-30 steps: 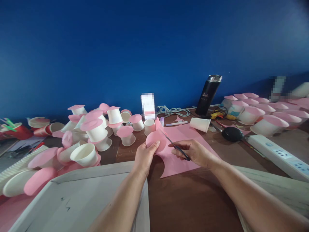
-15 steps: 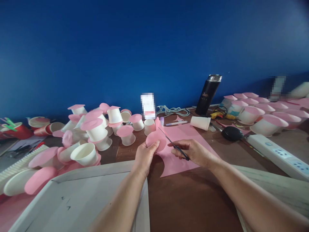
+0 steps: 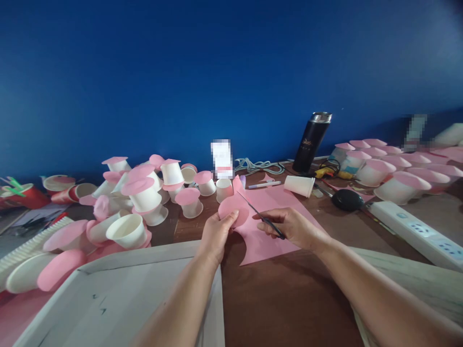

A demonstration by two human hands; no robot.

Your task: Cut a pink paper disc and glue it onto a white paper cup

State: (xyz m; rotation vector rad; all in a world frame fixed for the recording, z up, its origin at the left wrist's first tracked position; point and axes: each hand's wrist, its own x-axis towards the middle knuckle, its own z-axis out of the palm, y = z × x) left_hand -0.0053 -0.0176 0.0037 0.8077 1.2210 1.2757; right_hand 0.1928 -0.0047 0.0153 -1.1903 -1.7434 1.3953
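Observation:
My left hand (image 3: 218, 232) pinches a round piece of pink paper (image 3: 231, 206) between thumb and fingers. In my right hand (image 3: 285, 226) is a pair of dark scissors (image 3: 265, 219), its blades pointing up and left along the right edge of the round piece. Whether the blades are parted I cannot make out. A larger pink sheet (image 3: 278, 248) with a curved cut edge lies on the brown table under both hands. Just beyond it are a small white paper cup (image 3: 224, 191), a pen (image 3: 264, 184) and a white cup on its side (image 3: 299, 185).
Many white cups with pink paper discs (image 3: 141, 193) crowd the left, and more (image 3: 401, 183) stand at the right. A black flask (image 3: 313, 142) leans near the blue wall. To the right lie a black bulb-shaped object (image 3: 347, 199) and a power strip (image 3: 415, 231). A phone (image 3: 222, 159) stands upright behind.
The right hand and scissors have shifted very slightly to the right. My left hand and the round pink piece stay almost in place.

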